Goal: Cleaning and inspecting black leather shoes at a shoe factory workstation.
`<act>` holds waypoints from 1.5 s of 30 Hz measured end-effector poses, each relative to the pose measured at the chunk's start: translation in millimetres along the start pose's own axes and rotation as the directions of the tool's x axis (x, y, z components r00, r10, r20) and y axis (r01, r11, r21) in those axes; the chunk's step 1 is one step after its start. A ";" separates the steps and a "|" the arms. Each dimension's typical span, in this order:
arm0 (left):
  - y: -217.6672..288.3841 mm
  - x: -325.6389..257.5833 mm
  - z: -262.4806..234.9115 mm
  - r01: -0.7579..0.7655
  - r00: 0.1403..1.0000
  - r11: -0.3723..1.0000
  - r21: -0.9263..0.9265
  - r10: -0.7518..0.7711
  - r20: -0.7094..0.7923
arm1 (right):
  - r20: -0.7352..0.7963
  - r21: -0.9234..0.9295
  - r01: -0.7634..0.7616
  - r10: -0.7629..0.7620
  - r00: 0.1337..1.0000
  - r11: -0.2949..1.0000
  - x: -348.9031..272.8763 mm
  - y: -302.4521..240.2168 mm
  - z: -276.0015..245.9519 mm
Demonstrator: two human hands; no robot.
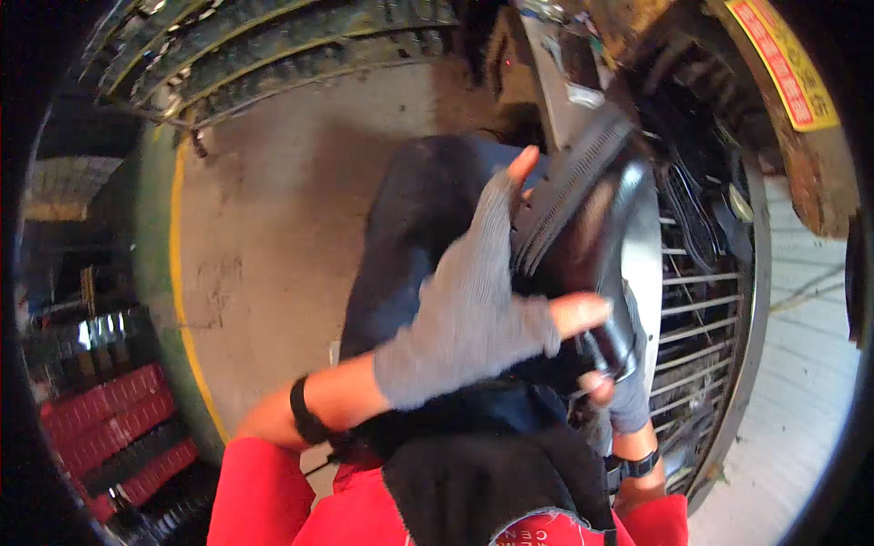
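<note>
My left hand [473, 314], in a grey fingerless glove, presses against a black tyre [583, 218] mounted on a silver rim, thumb up along its tread and fingers wrapped over the sidewall. My right hand [619, 400], also in a grey glove with a black wrist strap, grips the tyre's lower edge from below; most of it is hidden behind the tyre and my body. The tyre stands upright in front of my dark trousers [410, 246].
Several tyres [273, 45] are stacked along the top left. A concrete floor [273, 227] with a yellow and green stripe [177, 273] lies to the left. Red racks [118, 428] sit lower left. A metal wire frame [701, 318] and a machine stand on the right.
</note>
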State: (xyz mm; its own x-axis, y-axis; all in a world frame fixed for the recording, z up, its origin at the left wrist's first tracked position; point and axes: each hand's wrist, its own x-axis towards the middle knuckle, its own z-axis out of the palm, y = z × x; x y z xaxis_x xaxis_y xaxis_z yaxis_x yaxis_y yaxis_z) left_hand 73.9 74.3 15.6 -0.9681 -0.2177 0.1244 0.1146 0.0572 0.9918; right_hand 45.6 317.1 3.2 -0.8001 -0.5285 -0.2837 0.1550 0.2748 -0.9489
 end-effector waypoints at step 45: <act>-56.1 60.9 -50.2 0.243 0.963 0.938 0.248 -0.264 0.053 | -0.009 0.315 -0.120 0.129 0.992 0.942 151.6 -2.9 22.1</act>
State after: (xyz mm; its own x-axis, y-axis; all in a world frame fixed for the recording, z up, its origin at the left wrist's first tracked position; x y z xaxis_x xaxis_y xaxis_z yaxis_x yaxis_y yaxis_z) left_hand 19.7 8.9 -31.0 -0.9744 -0.1732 -0.1436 -0.1835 0.2419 0.9528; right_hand -63.4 218.4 -40.1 -0.7785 -0.4813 -0.4028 0.4242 0.0694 -0.9029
